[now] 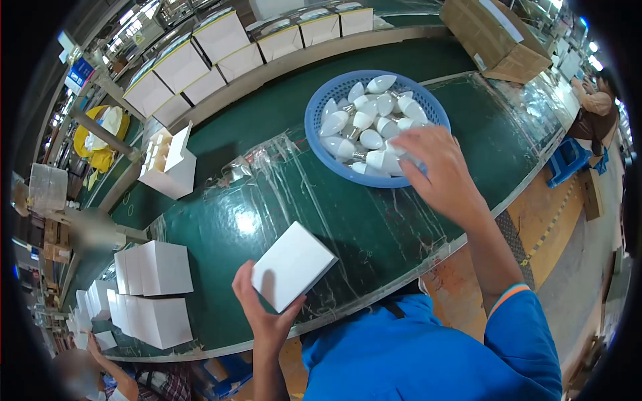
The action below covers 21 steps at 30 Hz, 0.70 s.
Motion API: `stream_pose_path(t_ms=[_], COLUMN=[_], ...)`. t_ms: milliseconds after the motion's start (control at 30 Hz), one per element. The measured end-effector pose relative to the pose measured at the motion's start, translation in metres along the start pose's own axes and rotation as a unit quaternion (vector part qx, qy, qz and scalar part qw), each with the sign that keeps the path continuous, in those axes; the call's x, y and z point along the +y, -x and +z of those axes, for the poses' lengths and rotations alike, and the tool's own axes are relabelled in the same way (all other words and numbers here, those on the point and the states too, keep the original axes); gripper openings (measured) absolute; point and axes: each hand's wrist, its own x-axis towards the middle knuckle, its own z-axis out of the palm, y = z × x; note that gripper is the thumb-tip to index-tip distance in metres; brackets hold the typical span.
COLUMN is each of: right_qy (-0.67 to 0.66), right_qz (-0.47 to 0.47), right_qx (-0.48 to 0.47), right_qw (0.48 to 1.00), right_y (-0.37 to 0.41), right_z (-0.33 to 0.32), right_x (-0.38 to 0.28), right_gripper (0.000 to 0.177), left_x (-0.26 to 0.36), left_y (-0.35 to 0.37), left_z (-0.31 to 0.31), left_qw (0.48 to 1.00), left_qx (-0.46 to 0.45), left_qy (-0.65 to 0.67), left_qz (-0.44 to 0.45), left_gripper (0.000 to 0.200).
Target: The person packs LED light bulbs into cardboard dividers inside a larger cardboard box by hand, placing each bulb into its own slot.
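Observation:
My left hand grips a white cardboard box by its near end, thumb on one side and fingers on the other. The box is tilted over the green work surface. My right hand reaches over the near right rim of a blue plastic basket. White candle-shaped light bulbs with metal screw bases are heaped in the basket. The right thumb stands apart from the fingers, which curve over the bulbs. The fingertips are partly hidden, and no bulb shows clearly in them.
An open white box with dividers stands at left. Rows of white boxes sit at the lower left. Larger cartons line the back ledge, and a brown carton stands at back right. People sit at lower left and far right.

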Motion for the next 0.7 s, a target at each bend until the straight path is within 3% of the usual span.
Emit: stream_pose_path(t_ms=[33,67,100,133,167,267,400,467,500,533,600,633,667,700], right_qy=[0.034,0.066,0.069,0.031,-0.008,-0.037,-0.032,0.058,-0.059,-0.175,-0.471,-0.601,-0.738,-0.740], right_qz=[0.043,0.086,0.083,0.078,0.075,0.076,0.054,-0.025,-0.051,-0.074,-0.135,-0.230,-0.205,-0.201], right_qx=[-0.038,-0.076,-0.074,-0.139,-0.205,-0.205,-0.224,-0.085,-0.120,-0.151,-0.222,-0.245,-0.238,-0.232], right_qw=[0.998,0.991,0.991,0.987,0.976,0.975,0.973,0.994,0.990,0.970,0.843,0.725,0.597,0.599], right_y=[-0.002,-0.004,-0.009,-0.015,-0.020,-0.040,-0.048,-0.037,-0.037,-0.037,-0.024,-0.025,-0.015,-0.015], right_z=[0.015,0.031,0.043,0.057,0.068,0.095,0.093,0.074,0.049,0.021,-0.012,-0.016,-0.017,-0.017], right_x=[0.018,0.033,0.040,0.042,0.042,0.045,0.036,0.008,-0.017,-0.043,-0.084,-0.095,-0.112,-0.112], right_gripper=[0.036,0.041,0.041,0.044,0.046,0.046,0.048,0.043,0.037,0.031,0.024,0.029,0.033,0.033], left_x=[-0.012,-0.022,-0.029,-0.032,-0.029,-0.046,-0.054,-0.053,-0.053,-0.055,-0.061,-0.066,-0.068,-0.065], left_y=[0.008,0.017,0.024,0.030,0.034,0.043,0.040,0.039,0.039,0.038,0.039,0.039,0.040,0.044], left_z=[0.008,0.021,0.035,0.045,0.050,0.056,0.055,0.056,0.057,0.058,0.061,0.064,0.068,0.074], left_qw=[0.999,0.999,0.989,0.967,0.963,0.970,0.967,0.960,0.960,0.965,0.970,0.970,0.969,0.956], left_qx=[0.019,0.023,0.055,0.085,0.092,0.047,0.041,0.042,0.046,0.051,0.051,0.064,0.074,0.122], left_qy=[0.022,0.027,0.124,0.218,0.210,0.150,0.182,0.208,0.201,0.196,0.181,0.195,0.211,0.236], left_qz=[-0.027,-0.027,-0.063,-0.098,-0.142,-0.187,-0.171,-0.181,-0.190,-0.169,-0.153,-0.128,-0.102,-0.122], left_gripper=[0.111,0.111,0.115,0.119,0.122,0.123,0.124,0.126,0.126,0.125,0.125,0.123,0.121,0.118])
